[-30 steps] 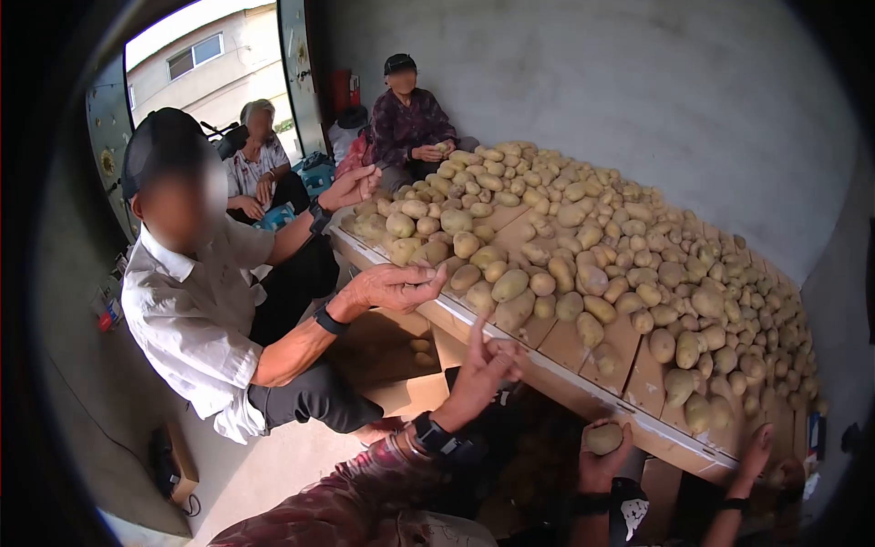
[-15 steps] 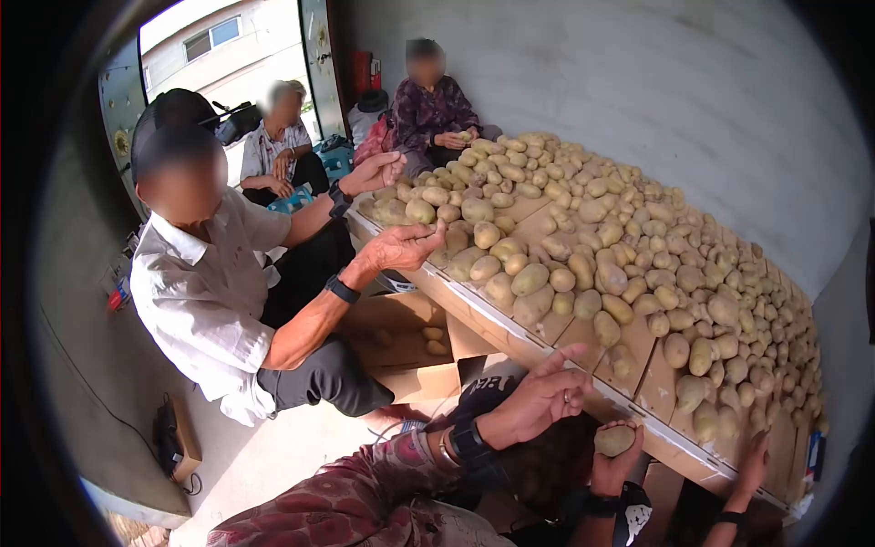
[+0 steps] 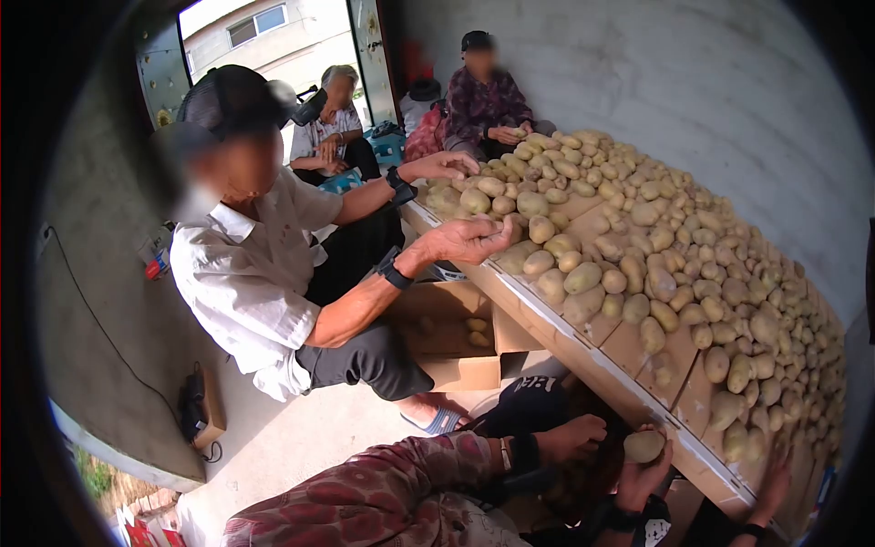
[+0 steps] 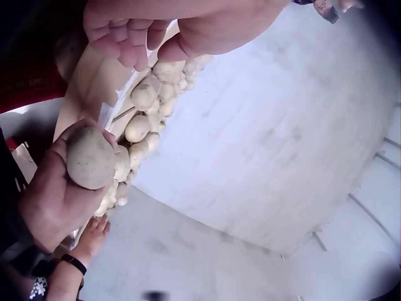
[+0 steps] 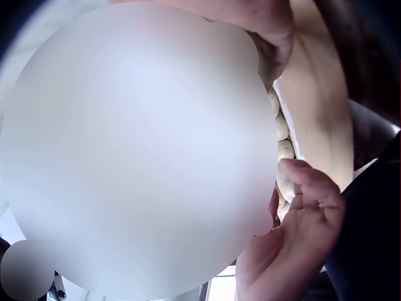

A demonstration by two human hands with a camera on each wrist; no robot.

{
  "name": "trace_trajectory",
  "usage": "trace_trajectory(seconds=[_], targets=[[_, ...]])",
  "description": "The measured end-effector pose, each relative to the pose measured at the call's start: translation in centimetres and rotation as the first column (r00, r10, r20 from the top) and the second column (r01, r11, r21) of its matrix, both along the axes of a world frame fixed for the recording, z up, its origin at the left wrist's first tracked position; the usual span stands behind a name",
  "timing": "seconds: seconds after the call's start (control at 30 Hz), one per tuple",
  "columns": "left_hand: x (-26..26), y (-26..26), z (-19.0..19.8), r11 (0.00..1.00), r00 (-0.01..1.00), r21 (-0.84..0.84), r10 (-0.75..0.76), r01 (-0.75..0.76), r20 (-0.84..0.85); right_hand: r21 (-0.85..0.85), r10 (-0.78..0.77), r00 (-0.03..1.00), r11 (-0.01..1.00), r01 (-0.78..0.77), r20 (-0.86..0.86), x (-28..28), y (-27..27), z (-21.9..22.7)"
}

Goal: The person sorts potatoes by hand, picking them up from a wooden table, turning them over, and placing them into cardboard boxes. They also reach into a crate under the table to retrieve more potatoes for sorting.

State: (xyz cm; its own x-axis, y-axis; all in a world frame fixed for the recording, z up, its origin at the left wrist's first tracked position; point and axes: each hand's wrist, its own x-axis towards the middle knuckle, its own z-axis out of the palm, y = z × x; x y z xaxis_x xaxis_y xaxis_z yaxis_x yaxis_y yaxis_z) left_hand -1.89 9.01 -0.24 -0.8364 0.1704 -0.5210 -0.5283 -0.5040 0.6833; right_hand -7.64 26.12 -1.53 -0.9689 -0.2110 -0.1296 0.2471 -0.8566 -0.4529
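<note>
Head view first: there's a long bench (image 3: 556,337) with loose potatoes (image 3: 720,273) heaped all over it. The right hand (image 3: 638,483) is down by the front edge, curled round the gripped potato (image 3: 644,447). Just beside it is the left hand (image 3: 570,438), out of a burgundy patterned sleeve (image 3: 365,479), fingers loosely bent and holding nothing. Over on the left a person in a white shirt (image 3: 237,292) has both hands up at the pile, and a cardboard box (image 3: 456,374) with a few potatoes inside sits below. Two more people are seated further back.

Left wrist view: the left hand hangs across the top, fingers slack. The gripped potato shows at lower left, cupped in the right hand, and past that there's another person's hand (image 4: 94,238) with a thin black band. Pale wall (image 4: 263,144) takes up most of the rest.

Right wrist view: a big blurred patch hides most of it. The right hand runs along the top, can't tell its grip from this angle. At lower right there's a relaxed hand (image 5: 297,235), palm showing.
</note>
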Motion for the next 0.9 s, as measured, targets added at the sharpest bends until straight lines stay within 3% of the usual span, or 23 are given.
trace_trajectory(seconds=[0.13, 0.17, 0.2, 0.23, 0.27, 0.3, 0.33, 0.4, 0.47, 0.53, 0.57, 0.6, 0.63, 0.67, 0.7, 0.73, 0.8, 0.87, 0.9], targets=[[0.2, 1.1, -1.0, 0.976, 0.989, 0.175, -0.115, 0.13, -0.096, 0.104, 0.119, 0.979, 0.989, -0.102, -0.165, 1.8, -1.5, 1.4], [-0.4, 0.4, -1.1, 0.947, 0.864, -0.249, -0.294, 0.205, -0.409, 0.342, 0.162, 0.963, 0.936, -0.08, -0.217, 2.1, -1.7, 2.1], [-0.8, -0.2, -1.2, 0.77, 0.62, -0.63, -0.544, 0.102, -0.565, 0.559, 0.215, 0.943, 0.828, -0.037, -0.256, 2.2, -1.9, 2.5], [-1.0, -0.3, -0.8, 0.77, 0.62, -0.63, -0.543, 0.099, -0.567, 0.49, 0.198, 0.959, 0.868, -0.076, -0.202, 2.1, -2.0, 2.0], [-1.2, -0.5, -0.4, 0.928, 0.863, -0.35, -0.277, 0.126, -0.422, 0.49, 0.2, 0.958, 0.868, -0.076, -0.205, 1.9, -1.7, 1.9], [-1.5, -0.8, 0.1, 0.998, 0.989, -0.051, -0.041, 0.034, -0.141, 0.612, 0.264, 0.929, 0.789, -0.054, -0.258, 1.7, -1.3, 1.9], [-1.7, -1.3, 0.6, 0.998, 0.989, -0.053, -0.041, 0.034, -0.142, 0.72, 0.333, 0.895, 0.694, -0.019, -0.297, 1.8, -1.4, 2.3], [-2.0, -2.4, 1.4, 0.967, 0.975, -0.252, -0.096, 0.043, -0.202, 0.742, 0.354, 0.876, 0.67, 0.005, -0.326, 1.6, -1.8, 1.9], [-2.1, -3.3, 2.4, 0.958, 0.967, -0.284, -0.103, 0.034, -0.234, 0.883, 0.477, 0.807, 0.457, 0.109, -0.347, 1.8, -2.5, 2.4], [-2.4, -4.1, 2.4, 0.959, 0.9, -0.275, -0.064, -0.064, -0.431, 0.872, 0.475, 0.815, 0.484, 0.073, -0.332, 1.0, -3.0, 3.0], [-2.6, -4.9, 2.4, 0.96, 0.9, -0.273, -0.058, -0.069, -0.432, 0.81, 0.373, 0.842, 0.574, 0.12, -0.389, 0.4, -3.5, 4.5], [-2.7, -5.9, 2.3, 0.906, 0.836, -0.359, -0.01, -0.224, -0.549, 0.739, 0.261, 0.865, 0.651, 0.171, -0.429, -0.3, -4.3, 5.7], [-2.9, -6.6, 1.7, 0.835, 0.758, -0.413, 0.008, -0.364, -0.652, 0.726, 0.247, 0.86, 0.661, 0.188, -0.447, -2.1, -4.7, 6.4], [-3.2, -7.8, 1.1, 0.868, 0.767, -0.328, 0.089, -0.372, -0.636, 0.731, 0.218, 0.867, 0.648, 0.214, -0.447, -3.5, -4.1, 6.9], [-2.8, -8.8, 1.4, 0.836, 0.784, -0.381, 0.089, -0.394, -0.615, 0.716, 0.201, 0.863, 0.659, 0.232, -0.464, -4.1, -4.0, 8.0], [-2.5, -9.5, 1.3, 0.708, 0.73, -0.49, 0.053, -0.509, -0.682, 0.684, 0.179, 0.845, 0.681, 0.264, -0.504, -5.5, -5.1, 9.3], [-2.2, -10.7, 0.3, 0.606, 0.658, -0.507, 0.038, -0.614, -0.752, 0.7, 0.22, 0.775, 0.616, 0.361, -0.592, -8.2, -6.9, 11.5], [-2.0, -11.0, 1.2, 0.745, 0.73, -0.399, 0.17, -0.535, -0.662, 0.686, 0.197, 0.744, 0.586, 0.432, -0.638, -9.9, -7.9, 14.3], [-1.9, -9.8, 1.7, 0.743, 0.748, -0.427, 0.147, -0.515, -0.647, 0.674, 0.18, 0.736, 0.582, 0.455, -0.653, -10.7, -7.7, 15.1]])
